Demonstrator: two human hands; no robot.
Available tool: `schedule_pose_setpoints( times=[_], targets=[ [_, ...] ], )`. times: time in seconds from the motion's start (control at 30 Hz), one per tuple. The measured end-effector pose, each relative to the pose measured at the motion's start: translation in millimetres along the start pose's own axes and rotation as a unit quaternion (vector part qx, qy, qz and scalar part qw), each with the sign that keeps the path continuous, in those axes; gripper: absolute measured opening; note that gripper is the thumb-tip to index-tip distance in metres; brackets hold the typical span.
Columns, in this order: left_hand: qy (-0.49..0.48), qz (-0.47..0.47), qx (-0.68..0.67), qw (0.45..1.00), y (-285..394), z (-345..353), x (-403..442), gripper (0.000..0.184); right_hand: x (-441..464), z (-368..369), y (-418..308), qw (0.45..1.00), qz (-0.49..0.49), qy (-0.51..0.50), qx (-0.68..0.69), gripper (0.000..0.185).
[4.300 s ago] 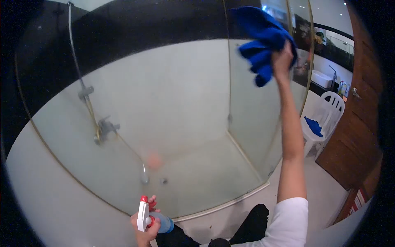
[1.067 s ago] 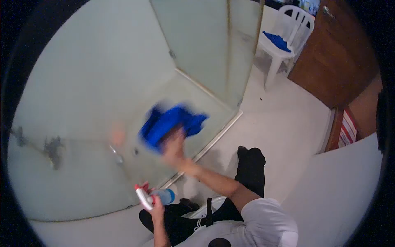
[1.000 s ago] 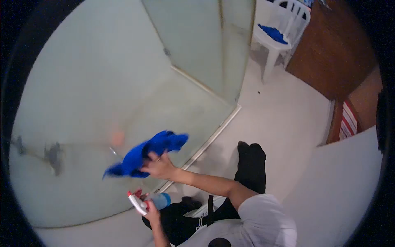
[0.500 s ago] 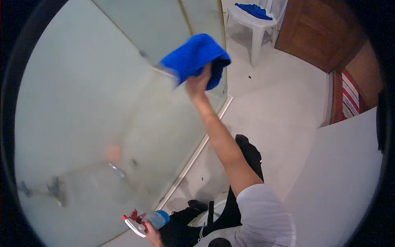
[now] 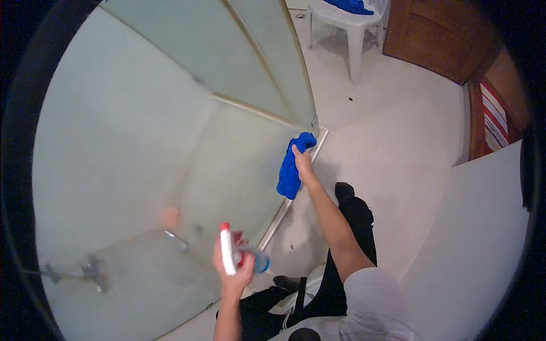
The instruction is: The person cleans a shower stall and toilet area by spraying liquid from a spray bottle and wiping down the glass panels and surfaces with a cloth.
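Note:
A crumpled blue cloth [image 5: 289, 170] is in my right hand [image 5: 303, 163], against the lower part of the shower glass [image 5: 239, 165], close to the metal sill [image 5: 278, 219]. The thumb lies over the cloth; the other fingers are mostly hidden. My left hand [image 5: 232, 267] is wrapped round a spray bottle [image 5: 260, 262] with a white and red trigger head, its red nozzle toward the glass. The bottle holds blue liquid. Behind the hazy glass are a hand shower [image 5: 176, 240], a mixer tap [image 5: 95, 274] and a blurred pinkish spot [image 5: 170, 217].
At the top, a white plastic chair [image 5: 355, 34] bears a second blue cloth [image 5: 351, 5]. A brown wooden door [image 5: 441, 37] stands at the upper right, near a red striped mat [image 5: 493, 116]. My legs in black trousers are below, on the pale floor [image 5: 392, 148].
My right hand has swept the cloth over the glass, up, then down to the lower edge near the sill. My left hand has risen rightward with the bottle. The view has shifted.

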State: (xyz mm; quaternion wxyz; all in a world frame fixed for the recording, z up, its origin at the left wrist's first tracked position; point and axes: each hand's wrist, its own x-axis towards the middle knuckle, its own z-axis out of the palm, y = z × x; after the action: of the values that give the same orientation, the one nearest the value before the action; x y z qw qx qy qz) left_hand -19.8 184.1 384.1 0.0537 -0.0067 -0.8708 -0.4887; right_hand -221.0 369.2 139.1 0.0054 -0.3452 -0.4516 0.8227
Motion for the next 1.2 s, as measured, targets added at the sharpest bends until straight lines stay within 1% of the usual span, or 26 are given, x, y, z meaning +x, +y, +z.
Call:
schedule_pose_setpoints(
  times=[0.1, 0.13, 0.17, 0.23, 0.27, 0.33, 0.4, 0.47, 0.5, 0.53, 0.57, 0.6, 0.63, 0.7, 0.73, 0.77, 0.8, 0.83, 0.87, 0.9, 0.97, 1.0, 1.03, 1.1, 1.17, 1.2],
  targets=[
    [-0.01, 0.086, 0.056, 0.995, -3.9, 40.3, 26.2, 0.036, 9.1, -21.5, -8.2, 0.998, 0.06, 0.012, 0.024, 0.031],
    [0.019, 0.133, 0.072, 0.988, 0.5, 50.5, 29.6, 0.032, 11.9, -26.8, -8.7, 0.994, -0.052, 0.092, 0.008, 0.032],
    [0.02, 0.133, 0.069, 0.988, 5.1, 56.4, 32.8, 0.032, 21.7, -34.8, -13.0, 0.994, -0.055, 0.093, 0.006, 0.032],
    [-0.019, 0.181, 0.102, 0.978, 10.1, 59.6, 32.7, 0.031, 32.6, -45.2, -29.8, 0.978, -0.076, 0.167, 0.102, 0.034],
    [-0.035, 0.137, 0.059, 0.988, 5.0, 60.8, 30.9, 0.031, 30.2, -48.0, -40.6, 0.975, -0.093, 0.157, 0.124, 0.036],
    [-0.041, 0.13, 0.061, 0.989, 5.8, 56.1, 29.4, 0.035, 2.6, -41.4, -91.4, 0.975, -0.113, 0.105, 0.159, 0.042],
    [-0.046, 0.121, 0.063, 0.99, 5.9, 47.4, 26.3, 0.039, -7.6, -21.7, -135.7, 0.965, -0.232, 0.025, 0.117, 0.045],
    [-0.043, 0.104, -0.006, 0.994, 5.7, 36.8, 20.2, 0.048, -50.3, 13.4, -203.8, 0.954, -0.277, -0.067, 0.098, 0.043],
    [-0.043, 0.103, -0.007, 0.994, -0.7, 31.3, 17.2, 0.048, -60.1, 30.6, -224.5, 0.951, -0.293, -0.077, 0.059, 0.043],
    [-0.054, 0.1, 0.012, 0.993, -10.8, 25.1, 13.7, 0.051, -54.9, 50.6, -232.3, 0.935, -0.342, -0.089, 0.041, 0.041],
    [-0.066, 0.098, 0.03, 0.993, -17.4, 21.5, 7.6, 0.054, -74.3, 71.9, -238.1, 0.903, -0.428, -0.024, 0.009, 0.038],
    [-0.08, 0.076, 0.049, 0.993, -25.3, 14.6, 2.5, 0.053, -68.7, 87.0, -224.6, 0.822, -0.557, 0.096, -0.064, 0.038],
    [-0.081, 0.076, 0.05, 0.993, -30.6, 14.5, -3.6, 0.053, -48.9, 91.4, -201.7, 0.708, -0.66, 0.214, -0.135, 0.04],
    [-0.051, 0.018, -0.021, 0.998, -44.1, 6.8, -16.9, 0.053, 3.8, 74.6, -129.4, 0.819, -0.508, 0.248, -0.1, 0.045],
    [-0.046, -0.007, -0.029, 0.999, -50.5, 2.0, -26.7, 0.056, 23.8, 44.3, -99.6, 0.832, -0.525, 0.147, -0.099, 0.044],
    [-0.044, -0.001, -0.027, 0.999, -53.3, -1.0, -33.9, 0.056, 53.6, 23.6, -45.9, 0.901, -0.404, 0.133, -0.083, 0.043],
    [-0.033, -0.02, -0.032, 0.999, -54.6, -3.4, -41.3, 0.059, 81.4, -3.6, 5.6, 0.973, -0.14, 0.077, -0.165, 0.046],
    [-0.022, -0.038, -0.036, 0.998, -55.3, -6.5, -46.9, 0.061, 74.6, -15.5, 37.1, 0.981, -0.129, 0.045, -0.139, 0.049],
    [-0.014, -0.093, -0.036, 0.995, -54.5, -10.5, -52.9, 0.063, 58.2, -14.9, 53.3, 0.971, -0.173, 0.061, -0.151, 0.05],
    [-0.014, -0.087, -0.034, 0.996, -53.1, -13.6, -53.2, 0.063, 48.4, -6.7, 60.3, 0.959, -0.217, 0.078, -0.164, 0.051],
    [0.009, -0.078, -0.033, 0.996, -50.7, -23.8, -63.7, 0.066, -18.3, 27.8, 22.1, 0.961, -0.244, 0.071, -0.113, 0.046],
    [0.013, -0.065, -0.022, 0.998, -58.4, -30.8, -67.3, 0.067, -62.5, 47.8, -6.6, 0.943, -0.305, 0.062, -0.117, 0.042],
    [0.051, -0.073, -0.04, 0.995, -54.6, -34.5, -67.8, 0.065, -103.8, 65.8, -35.1, 0.921, -0.365, 0.055, -0.12, 0.039],
    [0.087, -0.057, -0.048, 0.993, -53.1, -44.7, -68.3, 0.064, -158.1, 87.0, -77.9, 0.815, -0.552, -0.027, -0.175, 0.039],
    [0.064, -0.066, -0.024, 0.995, -32.1, -54.3, -63.8, 0.065, -181.8, 106.7, -110.6, 0.747, -0.642, -0.042, -0.165, 0.05],
    [0.065, -0.056, -0.003, 0.996, -30.3, -59.2, -63.7, 0.065, -173.9, 111.2, -124.0, 0.744, -0.649, -0.014, -0.157, 0.047]
  ],
)
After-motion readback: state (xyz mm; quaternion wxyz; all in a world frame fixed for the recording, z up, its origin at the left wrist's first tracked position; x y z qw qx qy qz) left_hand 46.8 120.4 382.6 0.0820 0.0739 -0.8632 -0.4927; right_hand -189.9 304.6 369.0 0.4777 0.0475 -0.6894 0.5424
